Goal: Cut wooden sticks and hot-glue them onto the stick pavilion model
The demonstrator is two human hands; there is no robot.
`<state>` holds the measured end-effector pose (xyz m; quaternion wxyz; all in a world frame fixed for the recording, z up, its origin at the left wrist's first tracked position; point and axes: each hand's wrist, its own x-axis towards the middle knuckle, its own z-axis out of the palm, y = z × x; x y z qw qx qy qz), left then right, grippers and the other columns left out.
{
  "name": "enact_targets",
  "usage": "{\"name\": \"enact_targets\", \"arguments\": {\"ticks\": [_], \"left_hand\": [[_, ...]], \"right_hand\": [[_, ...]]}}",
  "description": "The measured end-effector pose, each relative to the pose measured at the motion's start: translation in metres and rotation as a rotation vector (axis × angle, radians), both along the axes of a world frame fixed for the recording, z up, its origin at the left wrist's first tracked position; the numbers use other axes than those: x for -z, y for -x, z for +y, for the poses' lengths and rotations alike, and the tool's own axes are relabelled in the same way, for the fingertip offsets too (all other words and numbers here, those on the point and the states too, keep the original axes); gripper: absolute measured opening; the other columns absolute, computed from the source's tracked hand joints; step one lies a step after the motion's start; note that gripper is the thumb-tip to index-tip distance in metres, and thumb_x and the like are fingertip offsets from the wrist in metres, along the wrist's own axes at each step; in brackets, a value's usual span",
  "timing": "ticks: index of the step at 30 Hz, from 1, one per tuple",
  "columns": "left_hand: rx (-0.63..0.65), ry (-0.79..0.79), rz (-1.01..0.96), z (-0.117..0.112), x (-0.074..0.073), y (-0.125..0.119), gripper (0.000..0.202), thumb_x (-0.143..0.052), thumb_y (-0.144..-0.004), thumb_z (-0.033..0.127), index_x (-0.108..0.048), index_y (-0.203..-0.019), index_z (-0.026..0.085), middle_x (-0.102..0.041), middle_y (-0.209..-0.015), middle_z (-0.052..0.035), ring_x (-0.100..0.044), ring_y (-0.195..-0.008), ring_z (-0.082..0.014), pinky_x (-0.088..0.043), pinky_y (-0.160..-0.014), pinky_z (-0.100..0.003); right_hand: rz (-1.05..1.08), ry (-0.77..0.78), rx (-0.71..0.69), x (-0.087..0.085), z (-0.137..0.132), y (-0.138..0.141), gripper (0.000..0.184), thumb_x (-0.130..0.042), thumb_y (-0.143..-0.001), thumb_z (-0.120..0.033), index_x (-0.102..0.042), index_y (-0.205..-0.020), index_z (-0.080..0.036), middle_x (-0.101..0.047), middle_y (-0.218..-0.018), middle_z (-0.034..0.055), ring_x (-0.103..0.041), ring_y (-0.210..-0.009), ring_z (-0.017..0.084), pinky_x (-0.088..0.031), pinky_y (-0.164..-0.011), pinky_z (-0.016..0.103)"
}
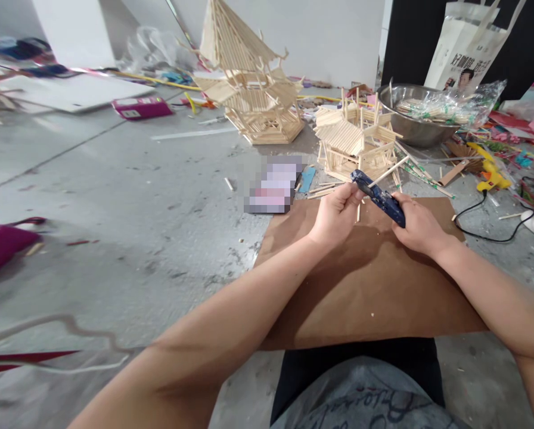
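My right hand [416,223] is wrapped round the handle of a dark blue hand tool [387,202], which looks like a cutter and has pale specks on it. A thin wooden stick [390,171] slants from the upper right down to the tool's head. At that head my left hand [341,208] is closed in a pinch, apparently on the stick's lower end, which the fingers and tool hide. Just beyond the hands stands a small, roofed wooden-stick structure [341,132] with bare uprights. Loose sticks [325,190] lie in front of it.
Brown paper [383,286] covers the floor under my hands. Behind are a tall stick pagoda [267,98] and a metal bowl [421,134] of wrapped sticks. A phone [271,185] lies left, a yellow glue gun [490,170] with a black cord right. Purple packs [142,108] sit farther left.
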<state>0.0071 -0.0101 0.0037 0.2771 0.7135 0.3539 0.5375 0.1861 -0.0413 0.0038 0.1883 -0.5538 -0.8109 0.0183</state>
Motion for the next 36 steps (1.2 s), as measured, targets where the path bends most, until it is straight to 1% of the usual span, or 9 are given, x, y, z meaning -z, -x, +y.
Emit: {"name": "enact_targets", "arguments": {"ticks": [4,9,17,19,21,24,26,30,36], "left_hand": [[-0.01,0.017,-0.013,0.0,-0.001,-0.001,0.027,-0.046,-0.081,0.037,-0.048,-0.063,0.018,-0.042,-0.056,0.0027,-0.038,-0.055,-0.0093,-0.035,-0.054,-0.022],[-0.035,0.014,0.006,0.0,0.001,-0.001,0.026,-0.045,-0.082,0.035,-0.048,-0.062,0.018,-0.042,-0.056,0.0029,-0.038,-0.055,-0.0092,-0.035,-0.054,-0.022],[-0.067,0.045,0.071,0.005,0.007,-0.002,0.023,-0.041,-0.083,0.03,-0.05,-0.068,0.016,-0.05,-0.061,0.0013,-0.044,-0.059,-0.0097,-0.037,-0.058,-0.021],[-0.113,0.109,0.194,0.006,0.008,-0.003,0.024,-0.04,-0.083,0.029,-0.05,-0.066,0.015,-0.052,-0.061,0.0004,-0.046,-0.059,-0.0107,-0.037,-0.058,-0.022],[-0.142,0.178,0.389,0.006,0.009,-0.004,0.024,-0.038,-0.083,0.027,-0.052,-0.066,0.015,-0.054,-0.061,-0.0011,-0.049,-0.06,-0.0126,-0.038,-0.057,-0.024],[-0.18,0.246,0.704,0.003,0.008,-0.007,0.024,-0.036,-0.083,0.028,-0.056,-0.076,0.017,-0.061,-0.068,-0.0047,-0.056,-0.065,-0.0175,-0.039,-0.059,-0.027],[-0.211,0.249,0.874,0.001,0.008,-0.009,0.027,-0.034,-0.084,0.032,-0.057,-0.083,0.018,-0.064,-0.075,-0.0067,-0.059,-0.07,-0.021,-0.041,-0.06,-0.029],[-0.205,0.194,1.057,-0.002,0.008,-0.011,0.031,-0.029,-0.085,0.033,-0.056,-0.087,0.019,-0.065,-0.077,-0.0076,-0.062,-0.071,-0.0235,-0.043,-0.059,-0.031],[-0.165,0.143,1.114,-0.004,0.01,-0.011,0.029,-0.031,-0.083,0.03,-0.057,-0.085,0.018,-0.066,-0.082,-0.0088,-0.063,-0.077,-0.0252,-0.045,-0.06,-0.032]], "right_hand": [[-0.032,0.001,0.051,-0.003,-0.003,0.003,0.049,-0.044,-0.068,-0.019,-0.044,-0.115,-0.009,-0.061,-0.104,0.0163,-0.059,-0.091,0.029,-0.047,-0.076,0.04],[-0.083,0.027,0.11,-0.009,-0.007,0.007,0.039,-0.043,-0.071,-0.023,-0.046,-0.108,-0.012,-0.064,-0.094,0.0149,-0.062,-0.081,0.03,-0.046,-0.067,0.04],[-0.119,0.151,0.157,-0.019,-0.009,0.013,0.037,-0.044,-0.074,-0.025,-0.047,-0.109,-0.014,-0.065,-0.091,0.013,-0.062,-0.08,0.027,-0.043,-0.065,0.034],[-0.102,0.256,0.153,-0.025,-0.007,0.013,0.032,-0.045,-0.073,-0.027,-0.051,-0.103,-0.016,-0.066,-0.089,0.0115,-0.062,-0.08,0.025,-0.043,-0.064,0.031],[-0.085,0.444,0.144,-0.03,-0.004,0.01,0.024,-0.046,-0.074,-0.033,-0.056,-0.089,-0.016,-0.067,-0.078,0.0095,-0.063,-0.072,0.022,-0.043,-0.059,0.027],[-0.039,0.754,0.122,-0.032,0.002,0.003,0.031,-0.042,-0.075,-0.045,-0.055,-0.073,-0.016,-0.062,-0.055,0.0056,-0.058,-0.05,0.015,-0.041,-0.048,0.024],[-0.001,0.862,0.128,-0.03,0.005,-0.001,0.033,-0.044,-0.074,-0.047,-0.054,-0.067,-0.016,-0.06,-0.052,0.0048,-0.055,-0.043,0.013,-0.041,-0.044,0.022],[-0.027,0.922,0.2,-0.029,0.005,0.0,0.022,-0.048,-0.069,-0.034,-0.054,-0.061,-0.014,-0.063,-0.057,0.0071,-0.055,-0.043,0.012,-0.042,-0.043,0.022],[-0.121,0.942,0.236,-0.036,0.004,0.009,0.017,-0.046,-0.063,-0.023,-0.054,-0.051,-0.013,-0.062,-0.051,0.0093,-0.057,-0.044,0.015,-0.043,-0.045,0.024]]}}
